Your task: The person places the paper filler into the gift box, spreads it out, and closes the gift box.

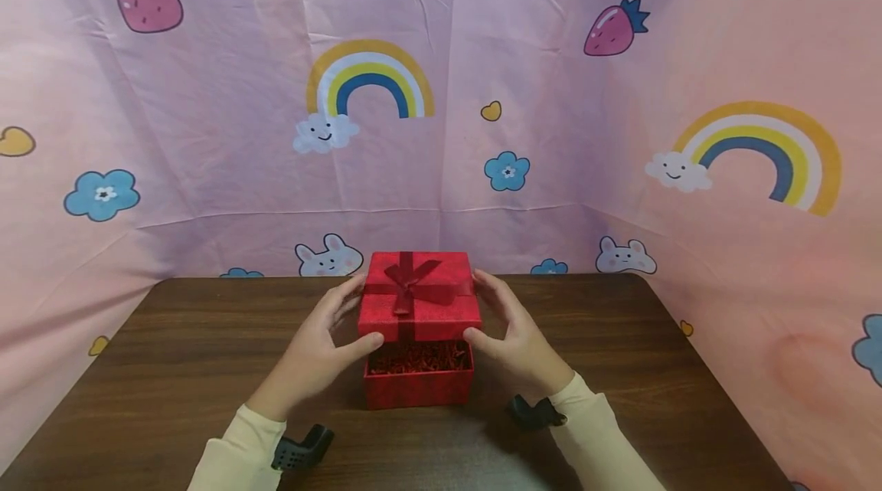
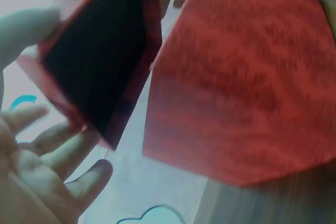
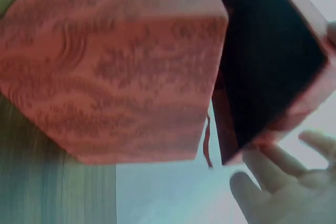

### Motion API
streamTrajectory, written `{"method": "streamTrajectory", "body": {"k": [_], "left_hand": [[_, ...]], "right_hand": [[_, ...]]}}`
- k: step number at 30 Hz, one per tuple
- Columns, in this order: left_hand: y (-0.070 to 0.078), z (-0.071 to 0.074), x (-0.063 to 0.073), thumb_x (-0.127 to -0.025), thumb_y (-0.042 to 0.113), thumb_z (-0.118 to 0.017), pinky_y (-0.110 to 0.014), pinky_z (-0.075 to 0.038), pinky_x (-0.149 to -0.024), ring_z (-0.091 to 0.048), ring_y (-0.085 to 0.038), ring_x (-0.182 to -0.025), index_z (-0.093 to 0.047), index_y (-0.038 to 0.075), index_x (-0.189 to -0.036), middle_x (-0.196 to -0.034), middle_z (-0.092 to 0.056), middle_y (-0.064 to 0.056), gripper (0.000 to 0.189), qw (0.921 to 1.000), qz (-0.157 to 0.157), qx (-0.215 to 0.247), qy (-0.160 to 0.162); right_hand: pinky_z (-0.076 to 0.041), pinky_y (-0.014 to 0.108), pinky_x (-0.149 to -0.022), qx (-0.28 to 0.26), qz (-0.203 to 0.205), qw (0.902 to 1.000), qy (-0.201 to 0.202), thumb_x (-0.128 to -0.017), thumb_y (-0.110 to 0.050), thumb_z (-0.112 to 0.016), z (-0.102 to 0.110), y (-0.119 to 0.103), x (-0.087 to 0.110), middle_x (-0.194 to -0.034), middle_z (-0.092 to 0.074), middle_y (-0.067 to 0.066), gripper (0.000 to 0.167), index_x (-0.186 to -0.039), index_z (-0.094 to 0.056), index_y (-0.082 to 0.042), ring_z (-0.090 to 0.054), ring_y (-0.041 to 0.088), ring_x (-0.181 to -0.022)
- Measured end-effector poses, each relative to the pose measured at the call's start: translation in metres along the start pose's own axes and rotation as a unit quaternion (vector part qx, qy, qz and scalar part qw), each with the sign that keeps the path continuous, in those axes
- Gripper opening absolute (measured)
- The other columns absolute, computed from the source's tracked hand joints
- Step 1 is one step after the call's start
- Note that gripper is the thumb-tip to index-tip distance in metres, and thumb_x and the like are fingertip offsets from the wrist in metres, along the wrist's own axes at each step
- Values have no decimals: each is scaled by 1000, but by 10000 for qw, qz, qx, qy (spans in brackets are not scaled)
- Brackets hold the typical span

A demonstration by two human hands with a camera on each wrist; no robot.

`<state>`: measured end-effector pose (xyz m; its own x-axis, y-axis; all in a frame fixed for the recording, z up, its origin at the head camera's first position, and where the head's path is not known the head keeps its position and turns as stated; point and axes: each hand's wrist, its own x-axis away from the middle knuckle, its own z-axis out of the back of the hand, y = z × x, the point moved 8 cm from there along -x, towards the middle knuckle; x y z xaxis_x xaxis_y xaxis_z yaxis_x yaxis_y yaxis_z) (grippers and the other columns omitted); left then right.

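A red gift box lid with a dark red ribbon bow is raised over its square red box. My left hand grips the lid's left side, thumb at the front corner and fingers along the side. On the opposite side my right hand holds it the same way. Red shredded paper fills the box bottom, partly hidden under the lid. Both wrist views show the lid's black inside tilted apart from the patterned box wall. One thin red strand hangs between them.
The box stands on a dark wooden table. Behind and beside it hangs a pink and purple cloth printed with rainbows, strawberries and flowers. A black wrist camera sits by the left sleeve, another by the right.
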<state>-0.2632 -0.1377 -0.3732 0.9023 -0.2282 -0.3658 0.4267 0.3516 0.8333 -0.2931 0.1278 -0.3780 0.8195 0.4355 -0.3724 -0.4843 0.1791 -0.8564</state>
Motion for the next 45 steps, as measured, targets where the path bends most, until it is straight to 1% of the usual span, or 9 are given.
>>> {"method": "streamTrajectory", "body": {"k": [4, 8, 11, 18, 23, 30, 36, 41, 45], "left_hand": [[0, -1, 2, -87, 31, -85, -64, -43, -109, -41, -30, -142, -44, 19, -155, -156, -41, -6, 80, 9965, -245, -778, -183], [-6, -6, 2, -85, 42, -85, -73, -40, -106, -34, -38, -148, -43, 22, -157, -166, -31, -9, 86, 9905, -66, -1288, -479], [-10, -8, 3, -83, 47, -84, -74, -41, -104, -36, -41, -147, -46, 23, -156, -166, -33, -10, 85, 9869, 107, -1471, -656], [-17, -8, 5, -80, 52, -86, -70, -43, -105, -40, -38, -147, -54, 28, -149, -163, -38, -5, 80, 9838, 203, -1606, -768], [-22, -7, 6, -77, 53, -87, -67, -46, -104, -44, -35, -143, -57, 29, -146, -160, -41, -3, 79, 9839, 170, -1580, -820], [-22, -8, 8, -74, 51, -90, -60, -52, -100, -49, -32, -136, -59, 26, -140, -152, -45, -2, 77, 9828, 218, -1507, -1045], [-26, -13, 9, -73, 49, -91, -60, -52, -101, -51, -34, -136, -59, 24, -139, -153, -44, -4, 77, 9806, 107, -1634, -1080], [-37, -23, 7, -75, 48, -91, -58, -50, -104, -49, -35, -139, -57, 24, -140, -158, -39, -4, 77, 9766, 105, -1806, -1161], [-42, -24, 6, -74, 48, -92, -60, -47, -107, -46, -36, -143, -58, 27, -141, -160, -39, -3, 78, 9781, 222, -1751, -1105]], "right_hand": [[-33, 60, -118, 420, 130, 9982, -413, -92, -24, -79, -1, 4, 0, -158, -38, -4, 75, -157, -42, -26, -37, 21, -147], [-39, 61, -113, 872, 236, 9933, -716, -91, -25, -79, -2, 8, 0, -158, -37, -3, 70, -153, -48, -28, -37, 22, -145], [-40, 61, -112, 1135, 178, 9897, -858, -90, -29, -80, -2, 11, 2, -155, -38, -4, 68, -150, -49, -30, -39, 21, -143], [-38, 61, -114, 1286, -162, 9847, -1161, -88, -35, -82, -5, 18, 4, -150, -38, -8, 67, -147, -50, -31, -40, 17, -140], [-40, 57, -112, 1327, -188, 9831, -1245, -87, -33, -83, -9, 16, 5, -147, -40, -5, 68, -146, -50, -27, -41, 19, -137], [-35, 62, -114, 1062, -293, 9843, -1382, -85, -31, -83, -12, 17, 7, -144, -40, -4, 67, -143, -50, -26, -38, 21, -139], [-40, 59, -111, 1309, -102, 9805, -1465, -84, -29, -84, -14, 18, 7, -142, -40, -1, 66, -141, -51, -23, -39, 23, -136], [-41, 57, -110, 1427, -388, 9776, -1498, -81, -28, -87, -13, 26, 7, -145, -37, -2, 69, -140, -52, -27, -39, 24, -138], [-35, 59, -116, 1238, -536, 9789, -1532, -82, -28, -88, -11, 34, 7, -146, -38, -2, 71, -142, -51, -27, -37, 25, -142]]}}
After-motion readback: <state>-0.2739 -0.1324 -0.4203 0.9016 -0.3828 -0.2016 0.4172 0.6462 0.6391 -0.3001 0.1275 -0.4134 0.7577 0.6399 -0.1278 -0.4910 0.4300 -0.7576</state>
